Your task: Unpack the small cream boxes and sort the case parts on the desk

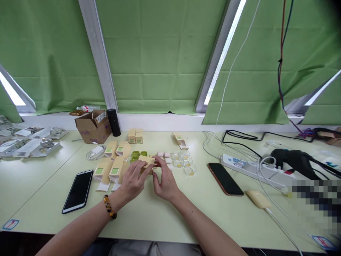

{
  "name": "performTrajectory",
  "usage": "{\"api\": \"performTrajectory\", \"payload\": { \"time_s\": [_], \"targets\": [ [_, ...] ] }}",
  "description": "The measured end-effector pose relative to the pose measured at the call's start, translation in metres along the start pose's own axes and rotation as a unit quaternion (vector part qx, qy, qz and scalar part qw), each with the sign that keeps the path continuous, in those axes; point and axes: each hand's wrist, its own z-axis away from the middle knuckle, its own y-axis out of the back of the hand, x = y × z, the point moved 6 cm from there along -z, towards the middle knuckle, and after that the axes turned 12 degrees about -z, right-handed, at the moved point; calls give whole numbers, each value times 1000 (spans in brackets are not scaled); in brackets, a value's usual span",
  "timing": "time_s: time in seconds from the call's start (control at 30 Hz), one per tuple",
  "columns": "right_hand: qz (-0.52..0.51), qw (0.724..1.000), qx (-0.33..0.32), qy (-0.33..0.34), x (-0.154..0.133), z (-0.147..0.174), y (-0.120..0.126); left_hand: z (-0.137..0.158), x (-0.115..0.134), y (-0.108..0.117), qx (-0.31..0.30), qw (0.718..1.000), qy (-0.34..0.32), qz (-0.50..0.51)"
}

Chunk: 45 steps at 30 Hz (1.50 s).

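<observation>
Between my two hands is a small tan cardboard box [148, 160], partly covered by my fingers. My left hand [132, 180] is closed on its left side and top. At the box's right edge, the fingers of my right hand [165, 182] curl against it, thumb lower down. Several open tan boxes [118, 170] with green labels and white flaps lie left of my hands. Just behind the held box are green square cups [135, 154]. Pale pink cylindrical pieces [167, 155] and clear plastic cups [189, 169] with yellow spots sit to the right.
Two closed tan boxes [135, 136] stand at the back, and an opened flat one [180, 140] lies further right. Phones flank my arms: one left [77, 191], one right [225, 179]. A brown carton [93, 128], black bottle [113, 122] and power strip [255, 170] with cables surround the area.
</observation>
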Motion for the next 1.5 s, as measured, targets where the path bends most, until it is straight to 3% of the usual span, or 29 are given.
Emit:
{"api": "performTrajectory", "payload": {
  "time_s": [0.17,0.53,0.93,1.17,1.5],
  "targets": [
    [17,1000,13,13,-1,0,1,-2,3,1,9,999,-10,-36],
    [39,999,36,0,5,0,1,-1,-1,-4,-36,999,28,0],
    [26,999,42,-7,7,-1,1,-4,1,-2,-42,999,27,-4],
    [7,998,56,-38,9,-2,5,-4,0,-3,-50,998,30,1],
    [-122,975,143,-121,22,-1,19,2,-7,-9,-72,991,88,66]
  ]
}}
